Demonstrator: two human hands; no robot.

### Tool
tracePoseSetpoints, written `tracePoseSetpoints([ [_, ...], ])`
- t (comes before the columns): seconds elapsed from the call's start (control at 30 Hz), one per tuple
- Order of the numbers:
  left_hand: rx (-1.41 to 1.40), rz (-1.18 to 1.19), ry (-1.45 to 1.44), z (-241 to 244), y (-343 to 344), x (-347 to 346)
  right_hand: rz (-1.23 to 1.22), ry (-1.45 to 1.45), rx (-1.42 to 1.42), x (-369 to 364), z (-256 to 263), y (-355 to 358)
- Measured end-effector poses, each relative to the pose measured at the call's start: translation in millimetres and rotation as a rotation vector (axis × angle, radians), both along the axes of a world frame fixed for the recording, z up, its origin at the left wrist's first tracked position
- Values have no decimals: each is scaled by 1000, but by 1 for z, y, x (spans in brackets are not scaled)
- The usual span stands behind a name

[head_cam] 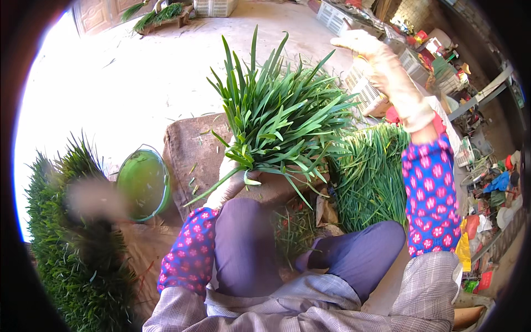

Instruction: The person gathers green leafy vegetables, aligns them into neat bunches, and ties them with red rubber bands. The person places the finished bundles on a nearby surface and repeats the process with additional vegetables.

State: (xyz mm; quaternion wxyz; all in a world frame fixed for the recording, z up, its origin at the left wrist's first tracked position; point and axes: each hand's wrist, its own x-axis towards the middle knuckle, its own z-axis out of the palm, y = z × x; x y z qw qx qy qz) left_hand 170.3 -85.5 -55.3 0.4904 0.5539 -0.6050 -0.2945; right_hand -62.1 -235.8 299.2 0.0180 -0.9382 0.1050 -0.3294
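A thick bunch of long green leaves (278,120), like garlic chives, stands fanned out above my knees. My left hand (232,178), in a pale glove, is closed around its lower end, partly hidden by drooping leaves. My right hand (373,58), gloved too, is raised at the upper right, away from the bunch; its fingers point left and what lies between them is unclear. Under the bunch is a block covered in brown cloth (195,145), with small leaf scraps on it. A large heap of similar leaves (369,182) lies right of it.
A green bucket (145,182) stands left of the block, beside tall stacked greens (79,249). A plastic crate (365,89) is below my raised hand. Leaf trimmings (294,232) lie between my legs. At the top left, a person's hand (159,5) is over more greens (166,14). Clutter lines the right side.
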Motion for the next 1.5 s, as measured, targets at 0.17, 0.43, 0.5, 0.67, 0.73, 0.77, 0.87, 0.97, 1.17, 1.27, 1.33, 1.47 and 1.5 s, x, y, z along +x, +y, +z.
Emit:
tracePoseSetpoints([
  [0.17, -22, 14, -87, -1, 6, 11, 12, 285, 61, 39, 12, 97],
  [0.43, -109, 29, -164, 11, 4, 0, -21, 265, 73, 45, -31, 84],
  [0.5, -90, 10, -131, 4, 4, 6, 83, -41, 206, 50, -23, 91],
  [0.67, -101, 13, -176, 2, 4, 12, 164, 189, 313, 43, -11, 142],
  [0.73, -72, 16, -202, 15, 5, 6, 80, 345, 54, 42, -22, 148],
  [0.77, -69, 18, -209, 21, 6, 3, 50, 385, -97, 40, -31, 148],
  [0.87, -138, 31, -264, 30, 6, 2, 7, 385, -119, 37, -42, 146],
  [0.97, -101, 41, -174, 30, 6, 1, 54, 292, -2, 35, -53, 142],
  [1.17, 18, -15, 21, 25, 10, 4, 189, 150, 834, 0, -29, 162],
  [1.27, 35, -33, 183, 33, 15, -1, 84, 600, 715, -40, -87, 149],
  [1.33, 71, -48, 214, 42, 16, -6, -201, 533, 813, -52, -122, 150],
  [1.47, 62, -45, 223, 42, 19, 0, -314, 205, 953, -19, -139, 156],
  [1.5, 34, -25, 144, 43, 19, 1, -288, 141, 916, -10, -145, 156],
])
